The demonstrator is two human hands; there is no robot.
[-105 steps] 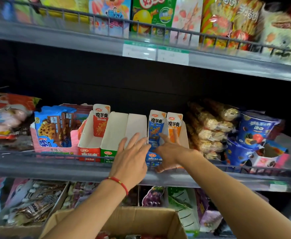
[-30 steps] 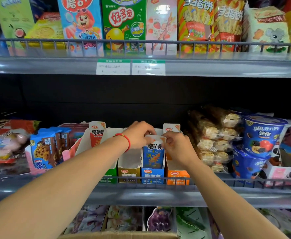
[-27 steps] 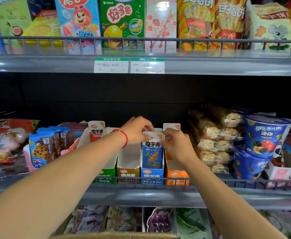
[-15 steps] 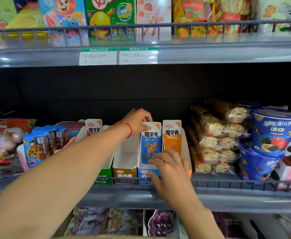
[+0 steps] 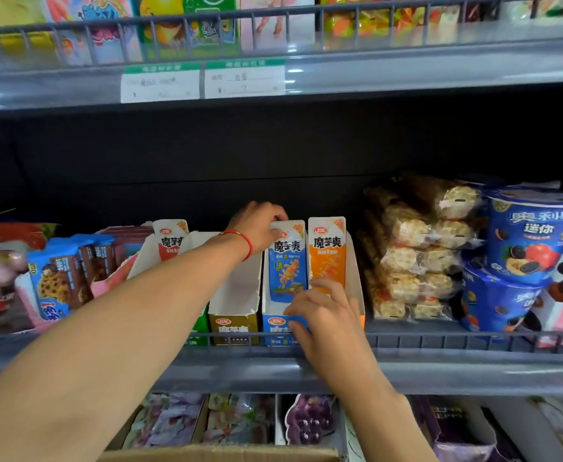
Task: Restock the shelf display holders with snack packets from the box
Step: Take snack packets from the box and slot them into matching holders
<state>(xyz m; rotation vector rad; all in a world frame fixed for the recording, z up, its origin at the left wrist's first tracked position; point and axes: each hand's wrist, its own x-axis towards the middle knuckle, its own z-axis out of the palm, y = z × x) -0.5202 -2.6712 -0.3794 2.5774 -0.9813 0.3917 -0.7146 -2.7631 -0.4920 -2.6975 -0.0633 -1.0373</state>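
Several narrow cardboard display holders stand side by side on the middle shelf. My left hand [image 5: 262, 225] grips the top of the blue snack packet [image 5: 287, 261] standing in the blue holder [image 5: 275, 323]. My right hand [image 5: 326, 315] rests on the front of the blue holder and the orange holder [image 5: 353, 278], fingers curled over the low front wall. An orange packet [image 5: 327, 251] stands in the orange holder. The brown holder [image 5: 235, 315] shows no packet. A red packet [image 5: 170, 238] stands in the red holder further left. The box's top edge [image 5: 220, 454] shows at the bottom.
A wire rail [image 5: 440, 338] runs along the shelf front. Cookie packs [image 5: 60, 278] sit left, wrapped rice snacks [image 5: 416, 251] and blue cups [image 5: 533, 235] right. The upper shelf [image 5: 406, 65] carries price tags and boxed snacks. More packets fill the lower shelf [image 5: 233, 418].
My right hand dropped from the blue packet's top to the holders' front. The left hand stays on the packet's top. The view has shifted slightly.
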